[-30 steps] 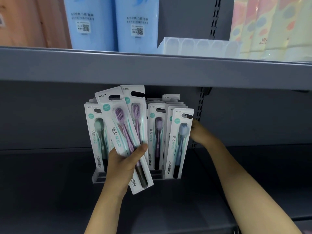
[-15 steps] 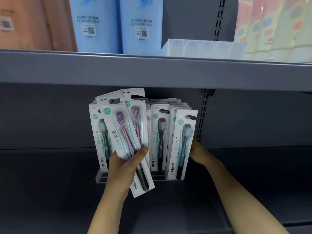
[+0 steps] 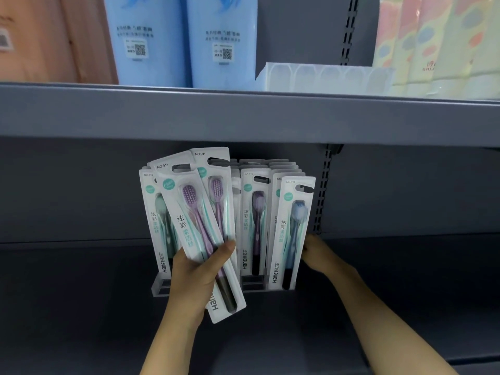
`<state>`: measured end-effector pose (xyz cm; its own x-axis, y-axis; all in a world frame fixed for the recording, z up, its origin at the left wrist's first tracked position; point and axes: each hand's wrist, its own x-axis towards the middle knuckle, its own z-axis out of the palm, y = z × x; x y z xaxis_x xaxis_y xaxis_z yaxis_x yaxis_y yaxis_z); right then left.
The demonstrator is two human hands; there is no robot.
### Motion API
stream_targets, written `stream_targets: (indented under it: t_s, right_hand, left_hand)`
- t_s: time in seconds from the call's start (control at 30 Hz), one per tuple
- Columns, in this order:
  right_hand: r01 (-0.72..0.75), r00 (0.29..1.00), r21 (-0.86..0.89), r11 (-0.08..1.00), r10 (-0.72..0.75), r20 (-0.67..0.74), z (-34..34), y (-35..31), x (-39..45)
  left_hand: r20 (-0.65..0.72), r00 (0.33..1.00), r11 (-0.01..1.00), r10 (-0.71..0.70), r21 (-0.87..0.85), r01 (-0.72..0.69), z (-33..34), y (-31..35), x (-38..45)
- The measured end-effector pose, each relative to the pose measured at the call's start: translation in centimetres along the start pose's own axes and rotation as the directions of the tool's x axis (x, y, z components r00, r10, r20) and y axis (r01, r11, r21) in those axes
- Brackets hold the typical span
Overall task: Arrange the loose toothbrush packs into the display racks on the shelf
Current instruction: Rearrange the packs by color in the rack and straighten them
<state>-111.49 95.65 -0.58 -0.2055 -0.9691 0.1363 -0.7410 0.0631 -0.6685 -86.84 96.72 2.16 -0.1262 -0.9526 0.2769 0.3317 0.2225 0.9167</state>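
Scene: A person stocks toothbrush packs on a grey store shelf (image 3: 81,307), seen from a head-worn camera.
Left hand: The left hand (image 3: 193,274) holds two loose purple toothbrush packs (image 3: 200,231) fanned and tilted in front of the rack, thumb across the front card, fingers wrapped behind. This grip is closed firmly on the cards' lower halves.
Right hand: The right hand (image 3: 316,253) reaches in just beside the blue toothbrush pack (image 3: 293,234) at the rack's right end. Its fingers lie behind that pack's edge; whether they pinch the card or only steady it cannot be told.
Rack: The clear display rack (image 3: 162,288) stands on the shelf and carries rows of upright packs, among them a green pack (image 3: 159,226) at the left and a dark purple pack (image 3: 255,223) in the middle.
Step in hand: The blue pack appears to be getting seated or straightened in the right-hand row while the left hand keeps the next packs ready.
Progress: The rack looks largely filled; two packs remain loose.
Next move: One purple pack probably needs to pass to the right hand, turn upright and slide bottom first into a row of matching colour.
Risk: The fanned pair could slip or knock the front cards askew.
Above: Blue bottles (image 3: 216,41) and a clear tray (image 3: 322,77) sit on the upper shelf.
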Motion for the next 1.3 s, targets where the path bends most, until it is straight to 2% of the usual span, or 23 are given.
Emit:
stream_targets:
  t_s: [0.43, 0.53, 0.67, 0.77, 0.83, 0.93, 1.0, 1.1, 1.2, 1.3]
  right_hand:
    - [0.003, 1.000, 0.011, 1.000, -0.003, -0.031, 0.8, -0.6, -0.9]
    - [-0.042, 0.998, 0.032, 0.999, 0.044, -0.042, 0.6, -0.7, -1.2]
    - [-0.012, 0.969, 0.250, 0.968, 0.073, -0.235, -0.5, -1.6, -1.6]
    - [0.102, 0.897, 0.392, 0.914, 0.085, -0.434, -2.4, -4.0, -1.7]
    - [0.180, 0.843, 0.420, 0.890, 0.081, -0.531, -4.1, -6.6, -2.0]
    - [0.272, 0.796, 0.335, 0.902, -0.014, -0.606, -6.3, -10.4, -2.8]
    - [0.290, 0.809, 0.247, 0.925, -0.099, -0.580, -7.2, -12.3, -3.2]
    - [0.270, 0.833, -0.021, 0.963, -0.244, -0.496, -7.5, -14.4, -3.4]
    - [0.291, 0.842, -0.253, 0.923, -0.372, -0.391, -6.9, -15.4, -2.9]
    - [0.264, 0.855, -0.511, 0.818, -0.444, -0.268, -6.5, -16.1, -1.4]
  left_hand:
    - [0.008, 1.000, 1.000, -0.018, 0.013, 0.018, 0.0, 0.0, -0.6]
    - [0.009, 1.000, 1.000, -0.012, 0.018, 0.011, -0.2, 0.2, -0.8]
    - [-0.004, 1.000, 1.000, -0.013, 0.019, 0.013, -0.8, 0.4, -1.1]
    - [-0.014, 1.000, 1.000, -0.014, 0.002, 0.014, -1.2, 0.6, -1.2]
    - [-0.017, 1.000, 1.000, -0.010, 0.004, 0.010, -1.3, 0.8, -1.2]
    - [-0.019, 1.000, 1.000, -0.005, 0.009, 0.005, -1.4, 0.9, -1.3]
    - [-0.014, 1.000, 1.000, -0.006, 0.008, 0.007, -1.4, 0.9, -1.4]
    - [-0.002, 1.000, 1.000, -0.010, 0.001, 0.010, -1.5, 0.8, -1.6]
    - [0.005, 1.000, 1.000, -0.021, 0.004, 0.021, -1.5, 0.8, -1.7]
    - [0.007, 1.000, 1.000, -0.028, 0.009, 0.028, -1.4, 1.0, -1.7]
